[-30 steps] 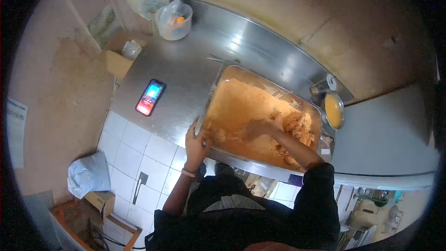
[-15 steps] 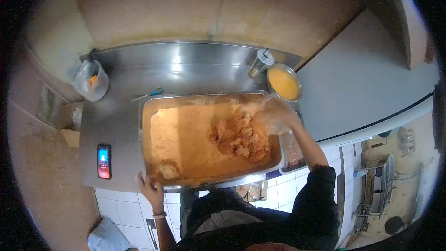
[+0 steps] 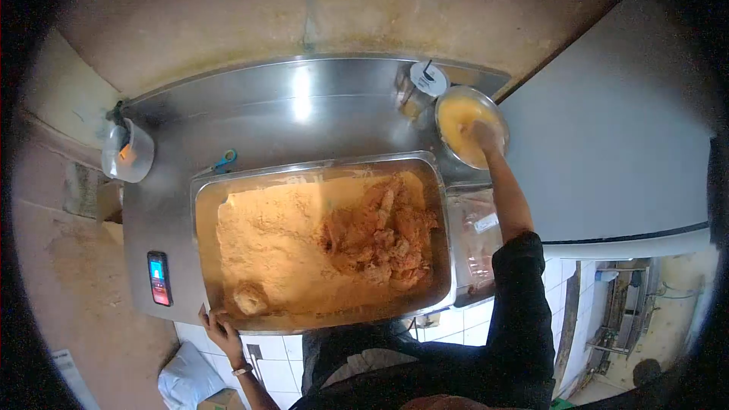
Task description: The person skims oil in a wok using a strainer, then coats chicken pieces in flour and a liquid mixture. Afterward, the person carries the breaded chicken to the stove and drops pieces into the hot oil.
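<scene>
Clear tub (image 3: 130,156) at far left on the steel counter (image 3: 175,197), something orange inside. Phone (image 3: 159,279) lies near the counter's left edge, screen up and lit. Pale sack (image 3: 186,380) down on the floor, below the counter edge. Left hand (image 3: 222,330) at the big tray's near-left corner, fingers apart, not closed around anything; firm contact with the rim can't be made out. Scissors (image 3: 226,159), blue-handled, lie just beyond the tray's far-left corner. Tray (image 3: 326,162) sits on the counter, orange-tan powder (image 3: 266,231) spread over its left and middle. Pale, coated lump (image 3: 250,298) in the powder, near-left part of tray. Reddish coated pieces (image 3: 383,247) heaped in the tray's right half, partly covered in powder. Lidded cup (image 3: 429,80) stands behind the tray's far-right corner, dark straw or stick at its top, just beside the bowl. Metal bowl (image 3: 472,90) holds yellow-orange liquid (image 3: 458,115). Right hand (image 3: 484,139) reaches into the bowl, fingertips down at the liquid; grip blurred and hidden, can't tell if closed or holding anything. Clear-covered container (image 3: 471,239), white label, just right of the tray. Big pale surface (image 3: 607,137) at far right.
</scene>
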The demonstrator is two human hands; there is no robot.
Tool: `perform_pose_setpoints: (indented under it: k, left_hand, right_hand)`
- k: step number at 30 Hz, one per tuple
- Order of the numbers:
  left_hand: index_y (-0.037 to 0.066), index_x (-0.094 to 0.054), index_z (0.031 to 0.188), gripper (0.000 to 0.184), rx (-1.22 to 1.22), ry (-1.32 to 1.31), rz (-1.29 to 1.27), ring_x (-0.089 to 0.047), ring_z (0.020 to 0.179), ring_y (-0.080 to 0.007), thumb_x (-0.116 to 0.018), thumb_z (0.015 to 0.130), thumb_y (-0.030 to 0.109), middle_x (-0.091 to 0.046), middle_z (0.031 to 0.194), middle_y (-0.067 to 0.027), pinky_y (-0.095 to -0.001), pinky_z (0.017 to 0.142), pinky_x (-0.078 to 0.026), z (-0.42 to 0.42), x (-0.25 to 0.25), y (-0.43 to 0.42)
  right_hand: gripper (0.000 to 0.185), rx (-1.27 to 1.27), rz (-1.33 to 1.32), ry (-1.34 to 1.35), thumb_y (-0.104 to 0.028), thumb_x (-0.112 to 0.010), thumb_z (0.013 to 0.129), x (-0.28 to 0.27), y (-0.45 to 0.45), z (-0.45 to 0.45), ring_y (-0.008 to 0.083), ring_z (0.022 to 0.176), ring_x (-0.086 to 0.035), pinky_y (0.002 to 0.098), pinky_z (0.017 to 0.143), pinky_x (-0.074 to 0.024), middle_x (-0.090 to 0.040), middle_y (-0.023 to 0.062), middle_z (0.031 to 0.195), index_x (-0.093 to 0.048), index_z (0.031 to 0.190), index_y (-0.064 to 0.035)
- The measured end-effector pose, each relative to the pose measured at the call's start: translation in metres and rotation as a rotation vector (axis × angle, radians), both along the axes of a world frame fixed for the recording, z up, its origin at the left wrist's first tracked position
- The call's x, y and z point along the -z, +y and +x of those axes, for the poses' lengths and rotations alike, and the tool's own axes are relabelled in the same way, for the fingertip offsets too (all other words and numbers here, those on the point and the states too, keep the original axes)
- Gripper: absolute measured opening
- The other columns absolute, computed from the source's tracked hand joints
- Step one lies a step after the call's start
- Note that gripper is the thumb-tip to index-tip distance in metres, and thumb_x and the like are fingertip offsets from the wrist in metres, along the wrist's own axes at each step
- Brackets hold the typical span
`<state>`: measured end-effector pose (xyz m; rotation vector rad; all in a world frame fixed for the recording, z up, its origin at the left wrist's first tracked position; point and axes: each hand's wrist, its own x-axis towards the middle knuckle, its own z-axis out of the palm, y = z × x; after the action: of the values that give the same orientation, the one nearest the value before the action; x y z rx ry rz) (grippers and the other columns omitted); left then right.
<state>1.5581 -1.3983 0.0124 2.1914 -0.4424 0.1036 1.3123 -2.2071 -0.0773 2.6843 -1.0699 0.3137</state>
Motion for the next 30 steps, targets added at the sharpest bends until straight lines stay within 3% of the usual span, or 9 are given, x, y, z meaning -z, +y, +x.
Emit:
perform_pose_setpoints:
  k: [8, 9, 11, 13, 18, 21, 24, 29, 30]
  left_hand:
    - [0.0, -0.057, 0.087, 0.019, -0.004, 0.023, 0.061, -0.045, 0.115, -0.0374, -0.048, 0.081, 0.015, -0.045, 0.123, -0.0246, -0.0408, 0.095, -0.036, 0.0, -0.007, -0.001]
    - [0.0, -0.057, 0.088, 0.02, 0.004, 0.035, 0.073, -0.045, 0.114, -0.0375, -0.048, 0.08, 0.015, -0.046, 0.122, -0.0244, -0.0403, 0.094, -0.036, 0.0, -0.01, -0.002]
    - [0.0, -0.058, 0.088, 0.02, 0.011, 0.024, 0.048, -0.046, 0.112, -0.0371, -0.048, 0.078, 0.015, -0.046, 0.12, -0.0243, -0.0402, 0.092, -0.037, 0.003, -0.003, 0.001]
    - [0.0, -0.059, 0.088, 0.021, 0.013, -0.008, 0.027, -0.049, 0.107, -0.0366, -0.047, 0.075, 0.012, -0.048, 0.118, -0.0239, -0.0399, 0.088, -0.04, 0.004, 0.005, 0.004]
    - [0.001, -0.059, 0.089, 0.022, 0.08, -0.064, 0.011, -0.053, 0.097, -0.0372, -0.047, 0.072, 0.007, -0.048, 0.116, -0.0234, -0.0385, 0.08, -0.044, 0.004, -0.022, -0.009]
    - [0.002, -0.06, 0.087, 0.02, 0.058, -0.052, 0.023, -0.053, 0.097, -0.0364, -0.048, 0.071, 0.007, -0.048, 0.116, -0.0235, -0.0395, 0.081, -0.044, 0.005, -0.022, -0.011]
    - [0.004, -0.06, 0.087, 0.021, 0.05, 0.028, 0.024, -0.053, 0.099, -0.0365, -0.048, 0.07, 0.006, -0.049, 0.117, -0.0211, -0.0402, 0.082, -0.045, 0.007, -0.012, 0.005]
    - [0.007, -0.062, 0.084, 0.017, 0.094, -0.05, 0.011, -0.058, 0.083, -0.0275, -0.054, 0.069, 0.004, -0.05, 0.117, -0.0189, -0.0313, 0.056, -0.048, 0.009, -0.004, 0.006]
    - [0.007, -0.062, 0.083, 0.015, 0.086, -0.046, 0.0, -0.058, 0.085, -0.0303, -0.056, 0.07, 0.004, -0.051, 0.116, -0.0196, -0.035, 0.064, -0.048, 0.009, -0.014, 0.002]
  right_hand:
    - [0.018, -0.313, -0.059, 0.521, -0.021, -0.056, 0.077, -0.159, 0.086, 0.018, 0.0263, 0.064, -0.063, 0.0379, 0.053, -0.0476, -0.063, 0.0109, 0.064, -0.064, 0.069, -0.0068]
    - [0.018, -0.285, 0.483, -0.065, -0.021, -0.056, 0.077, -0.166, 0.096, 0.012, 0.0244, 0.063, -0.062, 0.0373, 0.054, -0.0471, -0.062, 0.0092, 0.064, -0.063, 0.069, -0.0065]
    - [0.017, -0.241, 1.012, -0.655, -0.021, -0.057, 0.077, -0.163, 0.092, 0.004, 0.0225, 0.062, -0.062, 0.0367, 0.054, -0.0466, -0.061, 0.0075, 0.064, -0.062, 0.07, -0.0062]
    - [0.021, -0.324, -0.074, 0.254, -0.024, -0.058, 0.083, -0.126, 0.054, -0.019, 0.0183, 0.066, -0.06, 0.0331, 0.057, -0.0465, -0.062, 0.0059, 0.07, -0.064, 0.076, -0.0049]
    - [0.05, 0.356, 0.965, -0.272, -0.048, -0.057, 0.083, -0.244, 0.226, 0.022, 0.0188, 0.087, -0.06, 0.035, 0.075, -0.0485, -0.064, 0.0081, 0.094, -0.061, 0.105, -0.003]
    - [0.038, -0.317, 1.197, -0.564, -0.033, -0.061, 0.083, -0.253, 0.309, 0.03, 0.0178, 0.088, -0.06, 0.0323, 0.074, -0.049, -0.063, 0.0117, 0.093, -0.06, 0.107, -0.0034]
    - [0.029, -0.476, 0.889, -0.278, -0.024, -0.058, 0.086, -0.216, 0.351, 0.047, 0.0186, 0.084, -0.06, 0.0314, 0.073, -0.0494, -0.062, 0.0105, 0.087, -0.059, 0.104, -0.0024]
    - [0.018, -0.518, 0.075, 0.356, -0.016, -0.051, 0.088, -0.114, 0.412, 0.069, 0.0218, 0.076, -0.061, 0.0328, 0.072, -0.0502, -0.061, 0.007, 0.076, -0.06, 0.091, -0.001]
    - [0.019, -0.527, 0.069, 0.384, -0.017, -0.052, 0.086, -0.124, 0.436, 0.085, 0.0229, 0.076, -0.061, 0.0339, 0.072, -0.05, -0.061, 0.0083, 0.076, -0.06, 0.089, -0.0009]
